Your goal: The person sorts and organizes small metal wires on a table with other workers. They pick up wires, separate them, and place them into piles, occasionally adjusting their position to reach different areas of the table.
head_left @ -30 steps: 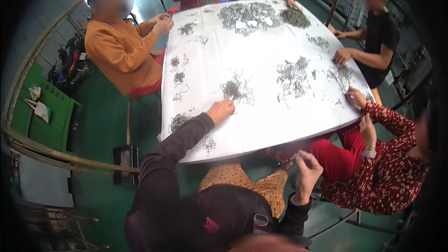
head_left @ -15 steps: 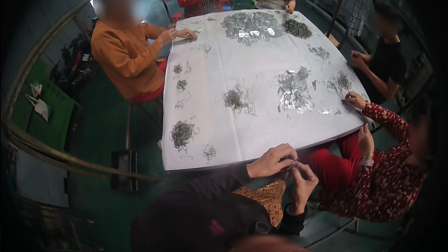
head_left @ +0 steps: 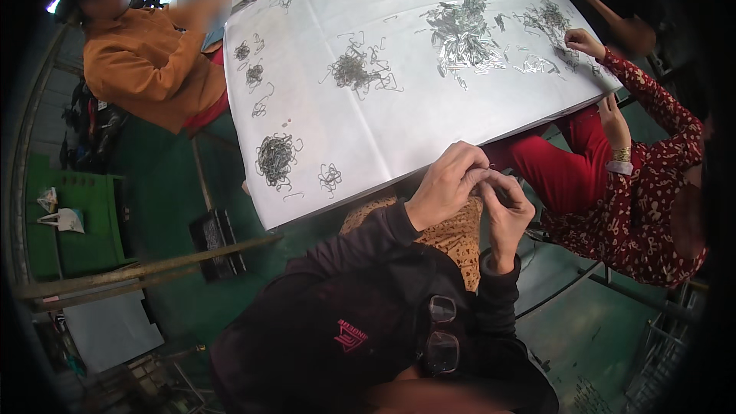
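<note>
Just off the near edge of the white-covered table [head_left: 425,134], my left hand [head_left: 448,182] and my right hand [head_left: 507,218] meet with fingertips pinched together. Whatever sits between those fingertips is too small and too covered to make out. On the tabletop left of my hands lie a dense pile of bent wire hooks [head_left: 274,159] and a smaller cluster of wire hooks [head_left: 330,177]. Farther in is a loose heap of wire pieces [head_left: 351,70], and beyond it a large pile of shiny metal clips [head_left: 464,34].
A person in a patterned red top [head_left: 659,153] sits close on my right, one hand [head_left: 586,42] at a wire pile. Across to the left sits a person in an orange top [head_left: 146,69]. A metal rail [head_left: 153,267] and a black crate [head_left: 217,241] are at lower left.
My view has tipped downward, so the table appears higher and the people at its far side are mostly cut off. My hands stay pinched together in front of me.
</note>
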Motion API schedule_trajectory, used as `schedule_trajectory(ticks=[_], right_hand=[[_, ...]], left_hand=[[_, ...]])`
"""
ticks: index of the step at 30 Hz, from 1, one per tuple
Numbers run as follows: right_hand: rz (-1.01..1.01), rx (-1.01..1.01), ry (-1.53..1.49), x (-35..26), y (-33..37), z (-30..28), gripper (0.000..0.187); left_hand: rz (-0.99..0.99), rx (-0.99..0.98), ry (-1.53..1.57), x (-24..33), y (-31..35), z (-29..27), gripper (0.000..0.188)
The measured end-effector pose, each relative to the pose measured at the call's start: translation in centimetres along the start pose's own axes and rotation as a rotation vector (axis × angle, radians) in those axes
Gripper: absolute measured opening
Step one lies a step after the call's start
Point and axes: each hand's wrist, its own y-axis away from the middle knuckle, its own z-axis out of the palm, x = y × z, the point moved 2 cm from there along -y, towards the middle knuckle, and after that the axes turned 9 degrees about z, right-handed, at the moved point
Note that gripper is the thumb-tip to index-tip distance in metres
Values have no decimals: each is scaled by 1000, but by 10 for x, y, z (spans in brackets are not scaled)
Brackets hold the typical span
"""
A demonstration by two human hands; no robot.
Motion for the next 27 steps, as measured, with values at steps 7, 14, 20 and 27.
schedule_trajectory(ticks=[7,14,20,27], right_hand=[[25,116,66,8,-59,-21,21],[-289,17,911,105,-241,46,14],[-369,-85,1104,139,-251,67,11],[-586,-238,1277,130,-220,67,14]], left_hand=[[-102,73,159,-5,6,1,5],[-148,93,120,4,13,-12,7],[-109,140,81,3,22,-22,7],[-146,127,143,0,27,-22,7]])
